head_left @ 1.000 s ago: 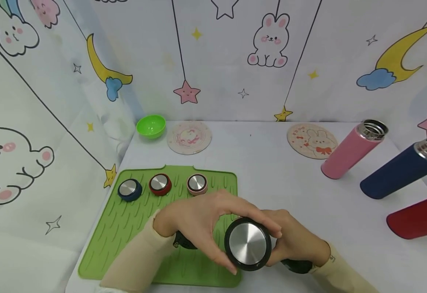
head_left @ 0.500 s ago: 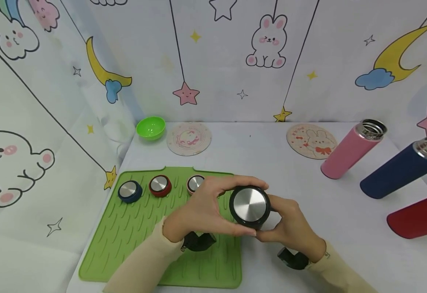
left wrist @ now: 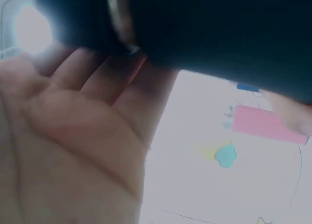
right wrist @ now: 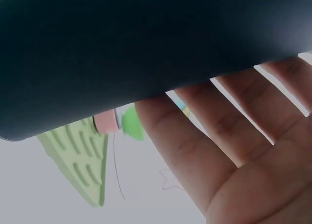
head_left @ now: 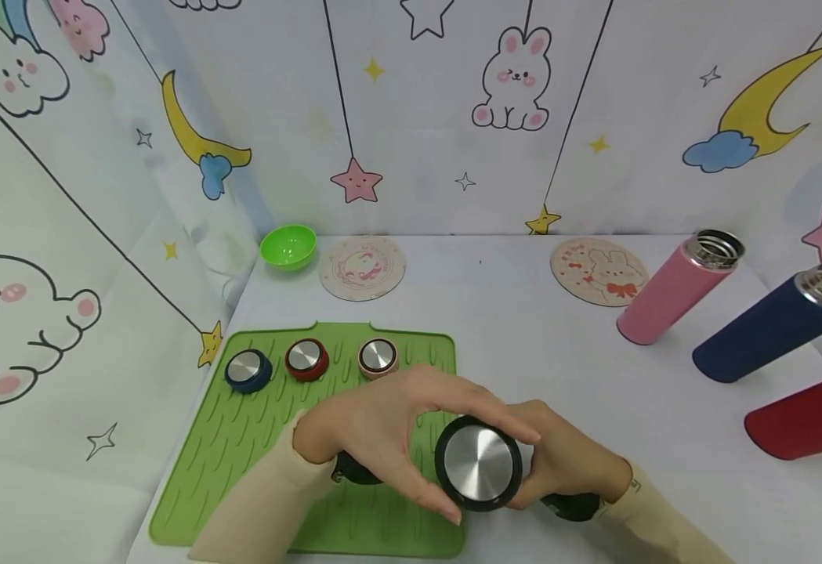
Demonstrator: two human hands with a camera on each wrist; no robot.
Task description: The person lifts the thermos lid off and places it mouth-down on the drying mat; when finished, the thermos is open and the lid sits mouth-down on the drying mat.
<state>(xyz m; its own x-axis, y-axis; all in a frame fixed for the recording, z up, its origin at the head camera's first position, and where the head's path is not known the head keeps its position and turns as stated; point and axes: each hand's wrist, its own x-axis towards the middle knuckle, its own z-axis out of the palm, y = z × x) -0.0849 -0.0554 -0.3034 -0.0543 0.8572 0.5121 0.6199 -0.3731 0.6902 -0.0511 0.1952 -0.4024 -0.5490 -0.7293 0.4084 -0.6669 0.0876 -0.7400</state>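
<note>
A black thermos (right wrist: 122, 53) is held up between both hands, its round lid (head_left: 479, 462) with a brushed steel top facing the head camera. The left hand (head_left: 400, 439) curves thumb and fingers round the lid from the left. The right hand (head_left: 569, 458) grips the black body below, from the right. In the left wrist view a shiny ring (left wrist: 121, 17) crosses the dark bottle where lid and body meet, and the left fingers (left wrist: 107, 78) pass behind it. The right fingers (right wrist: 195, 136) lie along the bottle's far side in the right wrist view.
On the green mat (head_left: 241, 470) sit a blue lid (head_left: 248, 370), a red lid (head_left: 306, 359) and a pink lid (head_left: 378, 357). Lidless pink (head_left: 671, 294), blue (head_left: 770, 325) and red (head_left: 805, 415) bottles stand at right. A green bowl (head_left: 288, 247) and two round coasters (head_left: 363, 268) lie behind.
The hands and the thermos first rose toward the back of the view, then came back down toward the person. The lids on the mat and the other bottles have stayed in place.
</note>
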